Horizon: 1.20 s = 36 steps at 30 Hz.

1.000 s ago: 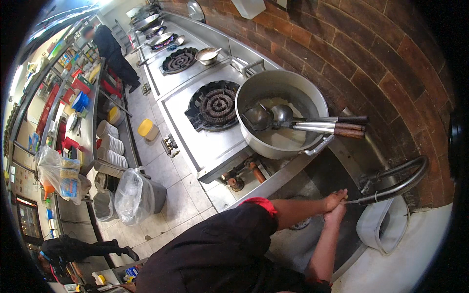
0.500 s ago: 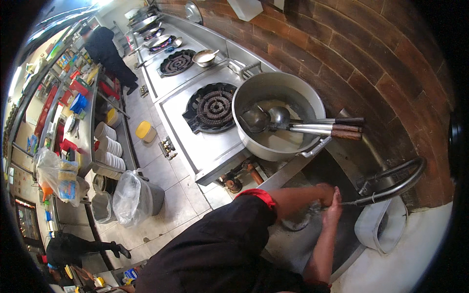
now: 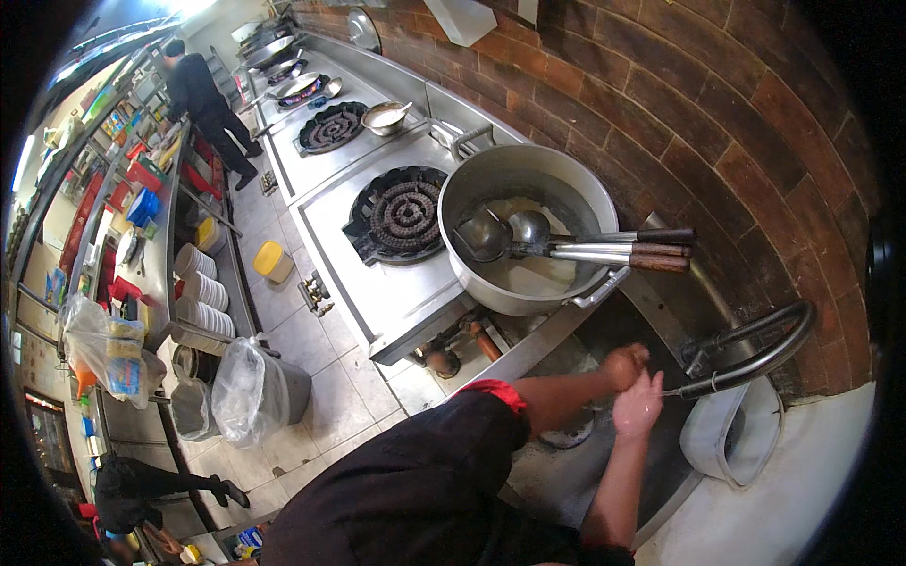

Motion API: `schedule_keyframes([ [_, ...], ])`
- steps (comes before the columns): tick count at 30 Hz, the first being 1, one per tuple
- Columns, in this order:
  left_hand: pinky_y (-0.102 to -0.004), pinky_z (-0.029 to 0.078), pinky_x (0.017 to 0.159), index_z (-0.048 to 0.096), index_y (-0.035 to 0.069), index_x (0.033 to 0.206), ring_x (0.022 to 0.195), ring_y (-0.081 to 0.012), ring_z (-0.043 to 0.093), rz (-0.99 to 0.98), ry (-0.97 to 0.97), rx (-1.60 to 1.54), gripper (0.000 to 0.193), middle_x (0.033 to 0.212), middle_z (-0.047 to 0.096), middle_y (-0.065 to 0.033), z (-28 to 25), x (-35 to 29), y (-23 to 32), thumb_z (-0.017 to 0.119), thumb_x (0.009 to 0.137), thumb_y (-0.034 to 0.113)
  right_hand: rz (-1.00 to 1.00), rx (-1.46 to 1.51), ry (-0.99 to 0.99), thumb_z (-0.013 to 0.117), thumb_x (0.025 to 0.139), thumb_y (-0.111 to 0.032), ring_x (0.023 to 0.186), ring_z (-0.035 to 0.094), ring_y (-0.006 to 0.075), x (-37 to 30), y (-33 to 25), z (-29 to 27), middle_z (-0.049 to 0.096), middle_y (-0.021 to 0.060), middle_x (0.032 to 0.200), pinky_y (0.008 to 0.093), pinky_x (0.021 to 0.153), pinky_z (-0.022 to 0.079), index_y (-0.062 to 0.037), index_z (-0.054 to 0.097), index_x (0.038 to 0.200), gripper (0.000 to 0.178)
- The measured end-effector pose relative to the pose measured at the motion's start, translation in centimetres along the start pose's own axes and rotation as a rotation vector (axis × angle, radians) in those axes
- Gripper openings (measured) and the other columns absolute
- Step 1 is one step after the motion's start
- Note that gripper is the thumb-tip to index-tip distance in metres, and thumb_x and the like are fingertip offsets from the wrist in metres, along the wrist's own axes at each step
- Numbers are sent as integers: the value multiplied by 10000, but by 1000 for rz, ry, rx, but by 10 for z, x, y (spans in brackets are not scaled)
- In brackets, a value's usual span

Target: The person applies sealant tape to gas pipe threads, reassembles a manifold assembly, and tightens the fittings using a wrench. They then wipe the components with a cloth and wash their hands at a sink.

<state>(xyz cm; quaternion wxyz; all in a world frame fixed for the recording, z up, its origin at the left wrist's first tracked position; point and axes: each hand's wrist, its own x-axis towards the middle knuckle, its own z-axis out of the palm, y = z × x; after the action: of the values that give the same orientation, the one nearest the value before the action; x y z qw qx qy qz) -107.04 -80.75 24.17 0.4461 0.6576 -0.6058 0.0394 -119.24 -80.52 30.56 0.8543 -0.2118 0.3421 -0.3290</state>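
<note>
Under the tip of a curved metal faucet (image 3: 797,330), my bare hands meet over a steel sink (image 3: 557,476). Water runs from its spout onto them. My left hand (image 3: 625,368) has its fingers curled in, and I see nothing held in it. Just below and touching or nearly touching it, my right hand (image 3: 639,407) shows a wet, pale palm with the fingers stretched out. A round, shiny dish-like shape (image 3: 568,432) lies in the sink beneath my left forearm and is partly hidden by it.
A large metal pot (image 3: 453,203) holding several ladles (image 3: 530,226) stands beyond the sink, its handles jutting right. Left of it are a burner (image 3: 406,212) and a small bowl (image 3: 385,118). A white container (image 3: 727,434) sits at right. Two people (image 3: 203,90) (image 3: 132,491) are further off.
My hands have drawn slightly apart under the water; the right palm now shows more fully, and the left fingers are more curled. The view has shifted slightly.
</note>
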Motion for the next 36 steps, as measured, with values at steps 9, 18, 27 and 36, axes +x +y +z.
schedule_keyframes([
  [9, -387, 513, 799, 616, 29, 1140, 931, -257, 630, -747, -380, -1036, 353, 996, 662, -113, 6, -19, 43, 475, 984, 312, -306, -559, 228, 583, 953, -469, 781, 613, 196, 42, 2, -39, 604, 73, 869, 365, 677, 521, -64, 534, 935, 408],
  [18, -407, 429, 1003, 536, 40, 1297, 1160, -348, 566, -690, -178, -667, 549, 1257, 581, -220, 18, -8, 60, 398, 970, 459, -208, -302, 291, 574, 950, -462, 1014, 599, 236, 27, 20, -9, 626, 78, 1097, 416, 923, 477, -61, 607, 1156, 452],
  [27, -460, 510, 860, 638, 5, 1089, 979, -394, 630, -149, -684, -382, 395, 1076, 633, -225, -29, 21, 44, 501, 896, 322, -175, -367, 361, 660, 911, -325, 915, 608, 255, 20, -48, -48, 624, 121, 1067, 408, 809, 499, -21, 592, 1139, 386],
  [36, -464, 519, 810, 666, -2, 916, 874, -388, 634, -285, -348, 64, 264, 941, 657, -215, 51, -19, 44, 577, 827, 231, -250, -361, 378, 616, 933, -282, 1057, 594, 270, -15, 4, 10, 599, 124, 1192, 435, 885, 492, -42, 587, 1210, 368],
])
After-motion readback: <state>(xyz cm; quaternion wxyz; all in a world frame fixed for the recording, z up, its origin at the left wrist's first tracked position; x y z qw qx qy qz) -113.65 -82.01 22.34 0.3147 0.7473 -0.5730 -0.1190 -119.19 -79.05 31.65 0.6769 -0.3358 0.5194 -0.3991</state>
